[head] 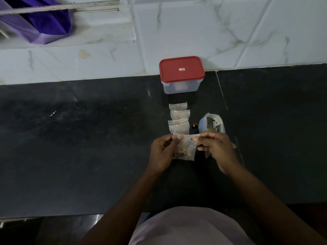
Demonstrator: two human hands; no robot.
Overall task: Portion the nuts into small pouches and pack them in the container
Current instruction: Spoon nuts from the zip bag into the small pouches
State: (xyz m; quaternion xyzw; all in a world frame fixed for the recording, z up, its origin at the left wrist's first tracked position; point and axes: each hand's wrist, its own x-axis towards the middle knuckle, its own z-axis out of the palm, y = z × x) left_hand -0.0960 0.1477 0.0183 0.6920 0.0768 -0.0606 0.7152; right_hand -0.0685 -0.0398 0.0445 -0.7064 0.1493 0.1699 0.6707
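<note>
- Starting at the far left, a purple cloth (47,23) shows at the top, against the white tile wall (106,55).
- Below the wall, the dark worktop (79,147) runs across the whole view.
- Near the middle, the left hand (161,152) is held up over the worktop. Its fingers (179,137) pinch the top left corner of a pouch.
- The pouch (187,145) is small and see-through. It hangs between the two hands, and a few brown nuts (185,153) sit at its bottom.
- Just behind it, more pouches (178,119) lie flat on the worktop in a row, each one partly over the next. What is in them is too blurry to tell.
- The row leads back to the container (180,86). It stands on the worktop right by the wall, and its red lid (181,68) is on.
- A tiny dark thing (194,125) lies between the row and a bag. I cannot tell what it is.
- The bag (211,123) is clear plastic with its top open. It sits on the worktop just right of the row and just behind the right hand.
- The right hand (216,148) is up too. Its fingers (196,138) pinch the top right corner of the pouch, and the rest of them curl in below.
</note>
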